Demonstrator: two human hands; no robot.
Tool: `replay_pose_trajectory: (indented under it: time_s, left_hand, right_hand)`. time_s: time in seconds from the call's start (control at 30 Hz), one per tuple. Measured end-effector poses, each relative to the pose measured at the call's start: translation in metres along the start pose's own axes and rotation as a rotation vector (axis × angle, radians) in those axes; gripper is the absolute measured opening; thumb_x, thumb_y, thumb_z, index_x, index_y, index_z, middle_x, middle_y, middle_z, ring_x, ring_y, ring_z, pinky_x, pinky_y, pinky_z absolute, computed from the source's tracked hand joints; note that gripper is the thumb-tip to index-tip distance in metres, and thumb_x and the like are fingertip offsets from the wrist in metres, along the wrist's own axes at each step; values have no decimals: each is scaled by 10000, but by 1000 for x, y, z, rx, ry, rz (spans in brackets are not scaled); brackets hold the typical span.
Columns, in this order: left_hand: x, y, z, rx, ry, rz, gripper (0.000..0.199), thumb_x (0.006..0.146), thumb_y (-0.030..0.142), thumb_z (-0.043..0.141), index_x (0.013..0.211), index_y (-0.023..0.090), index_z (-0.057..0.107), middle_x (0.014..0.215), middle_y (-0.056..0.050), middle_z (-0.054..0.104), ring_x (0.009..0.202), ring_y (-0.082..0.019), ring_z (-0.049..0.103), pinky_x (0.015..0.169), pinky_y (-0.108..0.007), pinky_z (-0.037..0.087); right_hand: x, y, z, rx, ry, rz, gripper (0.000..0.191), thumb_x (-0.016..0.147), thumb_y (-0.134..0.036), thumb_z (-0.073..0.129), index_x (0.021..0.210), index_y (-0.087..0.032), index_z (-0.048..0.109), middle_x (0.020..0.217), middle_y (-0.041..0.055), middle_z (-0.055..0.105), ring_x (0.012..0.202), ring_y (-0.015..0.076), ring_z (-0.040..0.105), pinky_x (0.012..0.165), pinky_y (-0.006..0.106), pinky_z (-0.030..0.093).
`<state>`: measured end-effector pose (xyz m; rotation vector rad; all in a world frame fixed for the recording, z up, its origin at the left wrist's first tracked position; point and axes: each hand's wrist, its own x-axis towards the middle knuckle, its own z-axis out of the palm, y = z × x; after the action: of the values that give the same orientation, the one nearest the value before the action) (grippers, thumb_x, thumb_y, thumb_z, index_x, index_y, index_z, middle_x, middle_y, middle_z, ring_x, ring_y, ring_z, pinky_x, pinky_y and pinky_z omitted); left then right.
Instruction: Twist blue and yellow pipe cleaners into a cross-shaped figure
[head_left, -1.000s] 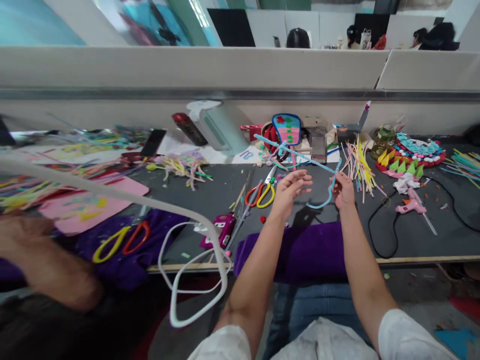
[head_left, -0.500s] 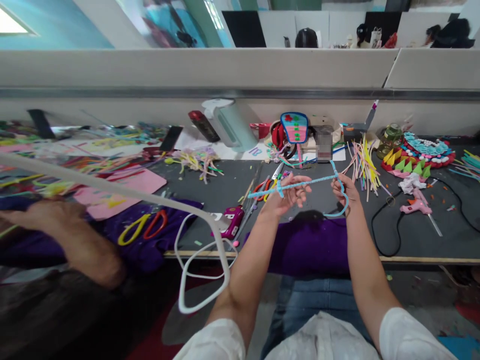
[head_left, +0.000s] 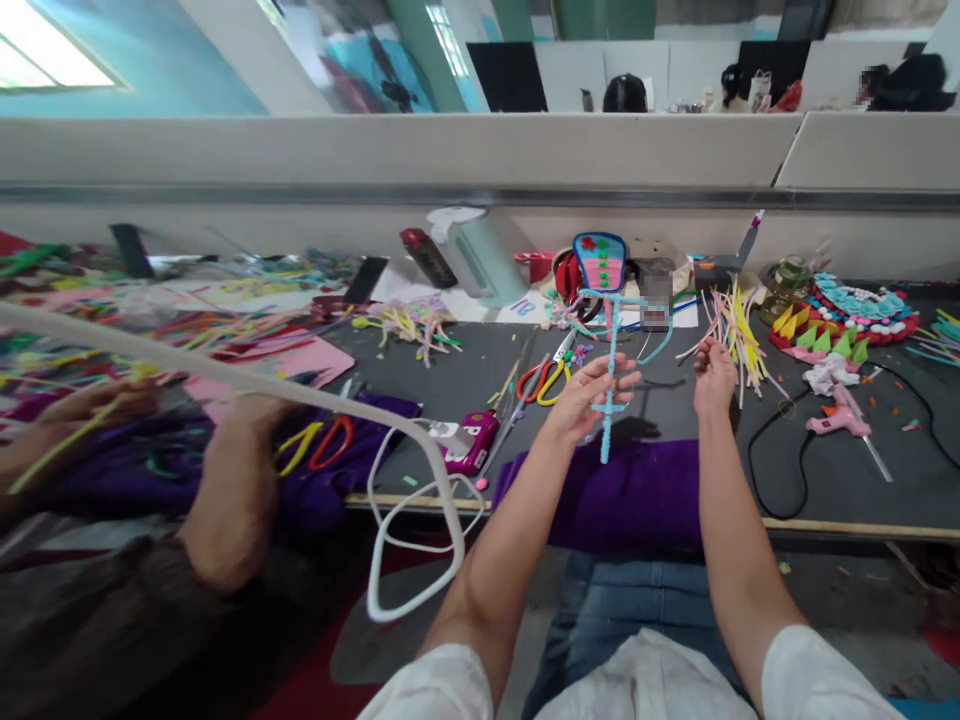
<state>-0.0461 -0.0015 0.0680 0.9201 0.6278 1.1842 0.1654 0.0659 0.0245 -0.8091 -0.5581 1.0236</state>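
Left hand (head_left: pixel 581 400), palm partly turned up, fingers loosely closed around the light-blue fuzzy piece (head_left: pixel 612 345), held upright above the work surface (head_left: pixel 484 365) with its short crossbar low and a curved tail at the top. Right hand (head_left: pixel 714 378): raised, fingers curled, apart from the stem; whether anything thin is pinched there, I cannot tell.

Risks, as judged: the loose hold could let the stem roll, since the tail hangs out to one side. That same tail could hook on the small items behind it, being long and unsupported. The crossbar could slide if knocked, if it is only twisted on. A sweep of the right arm could catch the black cord (head_left: pixel 751 455) and drag the pink glue gun (head_left: pixel 836 418); hot or cold, unknown.

Surface: dark, with a folded purple cloth (head_left: pixel 634 495) at the near edge. Scissors (head_left: pixel 556 385) lie beyond the left hand, a bundle of pale strips (head_left: pixel 739 340) beyond the right. Farther back, a fan-shaped ornament (head_left: pixel 600 262) and a pale green appliance (head_left: pixel 484 260).

Room: to the left, a co-worker's hand (head_left: pixel 124 400) with a yellow strand. Behind the bench, a low partition (head_left: pixel 420 150); past it, dark panels (head_left: pixel 508 77) and a few heads.
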Motion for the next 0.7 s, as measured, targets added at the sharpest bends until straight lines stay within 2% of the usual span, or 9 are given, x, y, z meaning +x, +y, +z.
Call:
replay_pose_trajectory:
  time_s: [0.1, 0.3, 0.4, 0.57, 0.7]
  left_hand:
    - [12, -14, 3, -48, 29, 38, 454, 724, 250, 743, 1152, 192, 604, 1271, -123, 595, 1096, -252, 621, 804, -311, 543]
    - [43, -32, 9, -161, 42, 91, 446, 707, 233, 754, 1126, 198, 604, 1283, -115, 592, 1185, -261, 563, 928, -377, 488]
    - [57, -39, 8, -179, 64, 118, 437, 708, 237, 751, 1120, 199, 611, 1271, -110, 603, 1202, -248, 549, 926, -362, 483]
    - [69, -46, 3, -146, 100, 132, 466, 680, 223, 769, 1123, 196, 628, 1247, -106, 624, 1153, -220, 579, 747, -233, 507]
    - [71, -50, -4, -226, 84, 80, 413, 756, 338, 706, 1130, 185, 623, 1231, -123, 631, 1067, -224, 622, 722, -265, 526]
  right_hand:
    - [-5, -2, 5, -15, -54, 15, 291, 721, -436, 645, 879, -195, 612, 741, -19, 645, 532, 51, 519, 485, 165, 394]
    - [-22, 0, 19, -272, -346, 73, 312, 715, -473, 663, 808, -181, 605, 701, -15, 651, 460, 48, 498, 377, 152, 340]
    - [-29, 2, 23, -320, -461, 121, 321, 683, -462, 703, 789, -186, 580, 663, -26, 641, 432, 53, 491, 330, 150, 309]
    - [-35, 4, 29, -339, -461, 165, 298, 642, -393, 748, 786, -179, 600, 613, -37, 613, 427, 61, 505, 321, 152, 339]
    - [-37, 5, 32, -341, -394, 101, 229, 675, -360, 714, 749, -182, 590, 565, -43, 586, 452, 88, 551, 389, 190, 449]
